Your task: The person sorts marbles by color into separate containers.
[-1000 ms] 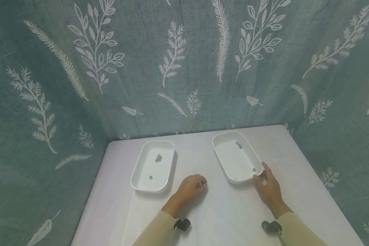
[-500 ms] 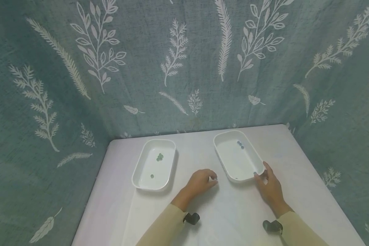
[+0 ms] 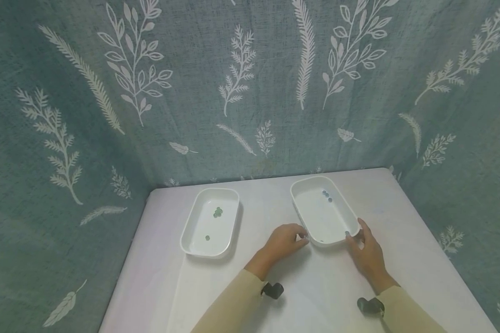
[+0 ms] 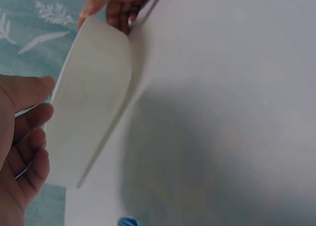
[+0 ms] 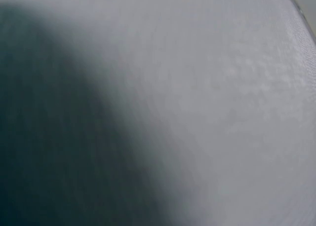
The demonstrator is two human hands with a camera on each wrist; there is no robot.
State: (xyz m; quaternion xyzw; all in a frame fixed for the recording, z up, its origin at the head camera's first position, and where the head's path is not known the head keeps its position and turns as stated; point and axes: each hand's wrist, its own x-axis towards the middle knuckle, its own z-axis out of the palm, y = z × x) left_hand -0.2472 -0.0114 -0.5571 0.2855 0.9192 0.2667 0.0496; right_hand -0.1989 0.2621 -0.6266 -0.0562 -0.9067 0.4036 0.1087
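Observation:
My left hand (image 3: 284, 241) is at the near left corner of the right white tray (image 3: 309, 230). Its thumb and index finger pinch a small glassy marble (image 3: 306, 237), mostly covered by the fingertips. In the left wrist view the left hand (image 4: 22, 137) has curled fingers close against the tray's outer wall (image 4: 91, 97). My right hand (image 3: 365, 259) grips the same tray at its near right corner, thumb at the rim. Several bluish marbles (image 3: 330, 200) lie inside this tray. The right wrist view shows only blurred white surface and a dark shape.
On the left stands another white tray (image 3: 191, 247) holding several green marbles (image 3: 218, 212). A small blue object (image 4: 128, 221) shows at the bottom edge of the left wrist view. Patterned green cloth (image 3: 266, 92) hangs behind the white table (image 3: 158, 259) and along its sides.
My left hand has moved right, from between the trays to the right tray's near left corner. My right hand keeps its grip on the tray. The view has shifted slightly.

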